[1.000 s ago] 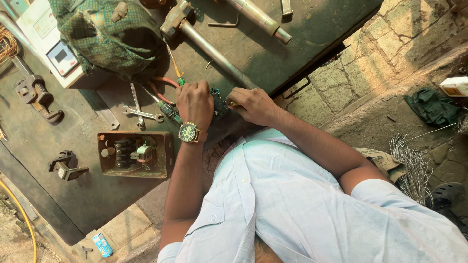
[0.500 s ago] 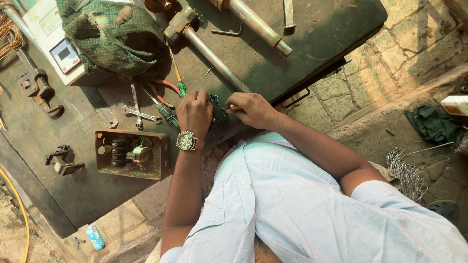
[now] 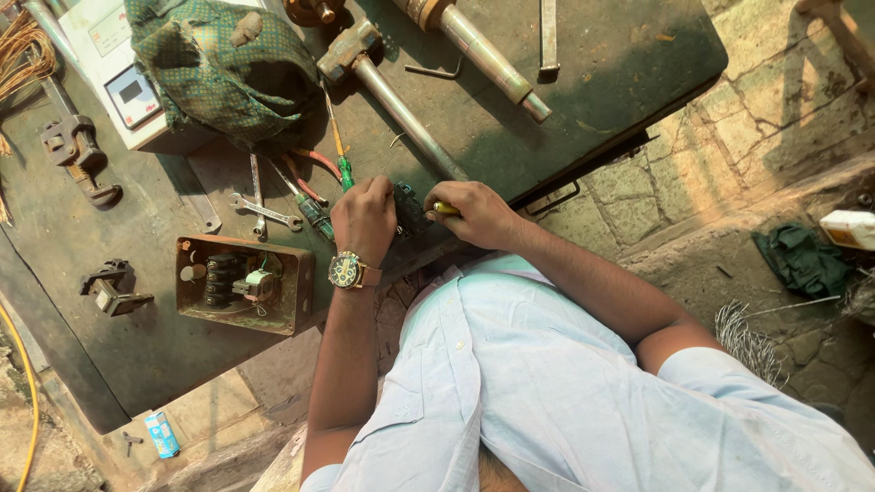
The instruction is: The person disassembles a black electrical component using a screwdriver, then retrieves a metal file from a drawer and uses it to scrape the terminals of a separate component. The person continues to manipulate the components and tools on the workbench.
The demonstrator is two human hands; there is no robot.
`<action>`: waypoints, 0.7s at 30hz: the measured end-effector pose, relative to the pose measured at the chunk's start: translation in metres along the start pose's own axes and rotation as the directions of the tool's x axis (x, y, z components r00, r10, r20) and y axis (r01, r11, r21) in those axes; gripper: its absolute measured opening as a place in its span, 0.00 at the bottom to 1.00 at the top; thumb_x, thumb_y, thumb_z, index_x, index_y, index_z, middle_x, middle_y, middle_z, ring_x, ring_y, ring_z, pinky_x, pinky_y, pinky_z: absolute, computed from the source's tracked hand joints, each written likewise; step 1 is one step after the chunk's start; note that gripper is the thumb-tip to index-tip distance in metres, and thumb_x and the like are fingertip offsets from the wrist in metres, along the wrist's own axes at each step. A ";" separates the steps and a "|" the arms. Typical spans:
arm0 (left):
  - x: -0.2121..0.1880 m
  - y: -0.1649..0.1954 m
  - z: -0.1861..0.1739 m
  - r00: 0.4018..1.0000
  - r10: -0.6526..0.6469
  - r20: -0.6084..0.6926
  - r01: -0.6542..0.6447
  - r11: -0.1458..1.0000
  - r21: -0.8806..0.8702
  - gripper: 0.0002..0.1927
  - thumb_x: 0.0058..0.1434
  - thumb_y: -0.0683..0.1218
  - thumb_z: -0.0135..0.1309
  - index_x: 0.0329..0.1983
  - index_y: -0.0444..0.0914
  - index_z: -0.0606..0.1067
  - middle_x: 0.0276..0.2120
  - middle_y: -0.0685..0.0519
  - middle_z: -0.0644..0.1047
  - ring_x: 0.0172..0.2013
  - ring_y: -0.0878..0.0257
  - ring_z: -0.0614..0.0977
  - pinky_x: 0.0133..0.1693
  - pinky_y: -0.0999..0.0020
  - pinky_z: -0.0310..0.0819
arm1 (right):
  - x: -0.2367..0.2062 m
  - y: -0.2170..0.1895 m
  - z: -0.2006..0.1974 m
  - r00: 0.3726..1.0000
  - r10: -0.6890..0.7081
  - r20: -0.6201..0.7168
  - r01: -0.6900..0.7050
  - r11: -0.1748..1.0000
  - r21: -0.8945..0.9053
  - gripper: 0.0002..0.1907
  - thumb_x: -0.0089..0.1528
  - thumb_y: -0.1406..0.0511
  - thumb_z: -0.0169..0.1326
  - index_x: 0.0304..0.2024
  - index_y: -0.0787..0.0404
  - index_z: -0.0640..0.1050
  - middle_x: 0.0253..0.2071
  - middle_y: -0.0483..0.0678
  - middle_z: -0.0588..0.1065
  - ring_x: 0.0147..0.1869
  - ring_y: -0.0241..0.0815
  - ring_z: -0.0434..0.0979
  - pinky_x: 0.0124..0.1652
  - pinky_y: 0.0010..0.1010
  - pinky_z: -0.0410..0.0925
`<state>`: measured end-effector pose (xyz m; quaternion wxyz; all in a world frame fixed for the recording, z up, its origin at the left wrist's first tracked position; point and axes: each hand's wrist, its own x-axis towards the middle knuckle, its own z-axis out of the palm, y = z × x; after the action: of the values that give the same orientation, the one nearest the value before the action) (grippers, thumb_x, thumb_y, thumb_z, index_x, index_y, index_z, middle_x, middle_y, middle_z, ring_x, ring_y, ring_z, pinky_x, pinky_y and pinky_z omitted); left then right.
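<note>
From the head view, my left hand [image 3: 365,217] is curled down over a small dark electrical part [image 3: 410,210] at the near edge of the dark metal workbench [image 3: 629,64], fingers closed around it to pin it in place. My right hand [image 3: 478,214] sits just to the right of it, fist closed on a yellow-handled tool [image 3: 446,208]. Only the butt of the handle shows, so I cannot tell where the tip sits. The part lies between my two hands, touching both.

Just left of my left hand lie two green-handled screwdrivers [image 3: 314,214], a spanner [image 3: 264,211] and red-handled pliers [image 3: 310,173]. Nearer and further left stands an open rusty switch box [image 3: 244,282] with its parts showing. A hammer [image 3: 378,73] runs down towards my hands from the far side, and a green cloth [image 3: 219,68] is heaped over a white meter box [image 3: 118,64]. A pipe wrench [image 3: 77,155] lies at the far left.

As I judge it, the risk is the tool slipping off the part: my left fingers are right beside its line, so a skid under pressure could jab them. The part also sits close to the bench's near edge, so a hard push might shove it off onto the stone floor [image 3: 693,173].
</note>
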<state>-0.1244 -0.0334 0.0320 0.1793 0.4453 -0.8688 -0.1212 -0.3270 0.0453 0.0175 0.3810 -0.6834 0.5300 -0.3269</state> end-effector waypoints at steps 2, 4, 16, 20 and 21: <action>0.002 -0.002 -0.003 0.999 -0.039 0.010 0.039 0.999 -0.014 0.02 0.60 0.40 0.59 0.33 0.37 0.77 0.30 0.48 0.80 0.31 0.51 0.82 0.33 0.56 0.76 | 0.001 0.000 -0.001 1.000 0.002 0.003 -0.002 1.000 0.012 0.07 0.65 0.66 0.58 0.42 0.64 0.76 0.38 0.51 0.78 0.43 0.47 0.81 0.44 0.38 0.73; 0.005 0.000 -0.005 0.997 -0.079 0.015 0.080 0.995 -0.057 0.02 0.60 0.40 0.60 0.33 0.37 0.77 0.30 0.48 0.81 0.31 0.50 0.83 0.33 0.56 0.76 | 0.002 0.000 -0.003 1.000 -0.004 -0.003 0.004 1.000 0.020 0.07 0.65 0.66 0.58 0.42 0.64 0.76 0.38 0.52 0.78 0.43 0.47 0.82 0.44 0.38 0.74; -0.010 -0.036 -0.018 0.965 -0.203 -0.163 0.143 0.936 -0.322 0.03 0.62 0.39 0.59 0.38 0.37 0.77 0.36 0.47 0.83 0.37 0.49 0.85 0.37 0.57 0.77 | 0.011 0.000 0.019 0.981 0.112 -0.159 -0.088 0.985 0.147 0.07 0.63 0.68 0.64 0.42 0.65 0.82 0.38 0.52 0.82 0.41 0.38 0.83 0.42 0.30 0.75; -0.020 -0.048 -0.029 0.960 -0.220 -0.170 0.140 0.910 -0.389 0.04 0.65 0.38 0.55 0.41 0.38 0.77 0.37 0.49 0.83 0.37 0.53 0.86 0.38 0.62 0.79 | 0.032 -0.009 0.035 0.965 0.118 -0.233 -0.086 0.986 0.144 0.05 0.65 0.69 0.62 0.44 0.63 0.83 0.40 0.52 0.82 0.41 0.38 0.82 0.40 0.31 0.74; -0.023 -0.050 -0.032 0.964 -0.214 -0.156 0.137 0.906 -0.400 0.04 0.66 0.38 0.54 0.41 0.38 0.77 0.37 0.49 0.82 0.37 0.53 0.86 0.38 0.62 0.79 | 0.038 -0.013 0.040 0.965 0.110 -0.239 -0.084 0.990 0.115 0.05 0.65 0.70 0.63 0.44 0.64 0.83 0.39 0.52 0.81 0.40 0.39 0.81 0.39 0.32 0.73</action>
<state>-0.0621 -0.0448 0.0383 0.3365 0.4878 -0.7621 -0.2607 -0.2786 0.0168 0.0104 0.3634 -0.5905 0.5880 -0.4166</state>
